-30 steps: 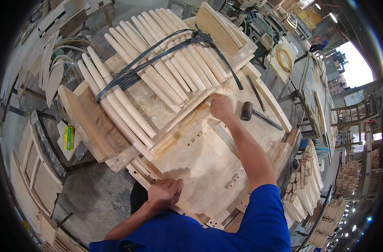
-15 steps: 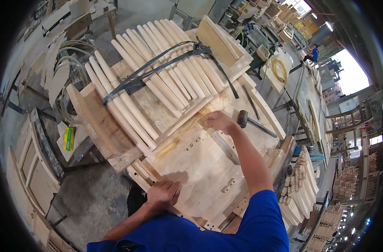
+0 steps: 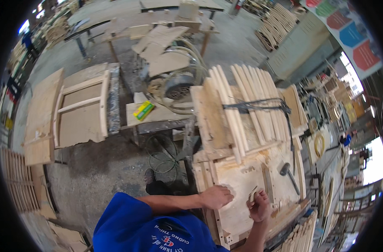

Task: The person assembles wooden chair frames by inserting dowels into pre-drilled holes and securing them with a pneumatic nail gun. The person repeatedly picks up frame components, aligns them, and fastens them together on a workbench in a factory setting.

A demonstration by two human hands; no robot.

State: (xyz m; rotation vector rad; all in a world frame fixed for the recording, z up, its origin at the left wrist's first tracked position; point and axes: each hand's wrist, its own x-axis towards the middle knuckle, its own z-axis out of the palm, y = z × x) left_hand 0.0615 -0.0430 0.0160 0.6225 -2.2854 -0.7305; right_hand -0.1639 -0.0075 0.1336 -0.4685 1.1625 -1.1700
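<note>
My left hand (image 3: 216, 196) lies flat on a pale wooden panel (image 3: 242, 176) on the workbench, holding nothing. My right hand (image 3: 259, 206) rests on the same panel a little to the right, closed around a small wooden peg (image 3: 253, 193) that sticks up from the fist. A hammer (image 3: 287, 171) lies on the panel beyond the right hand, not touched. Further back, a bundle of long rounded wooden slats (image 3: 250, 109) is tied with a black strap (image 3: 258, 104).
A yellow-green box (image 3: 143, 110) sits on a low board beside a motor with coiled hoses (image 3: 174, 86). A wooden frame (image 3: 80, 109) lies on the floor at left, wire loops (image 3: 160, 155) near my foot. Stacked curved slats (image 3: 302, 233) stand at lower right.
The view has swung round toward the floor and left side. My right hand has drawn back from beside the hammer toward my body. My left hand stays on the panel.
</note>
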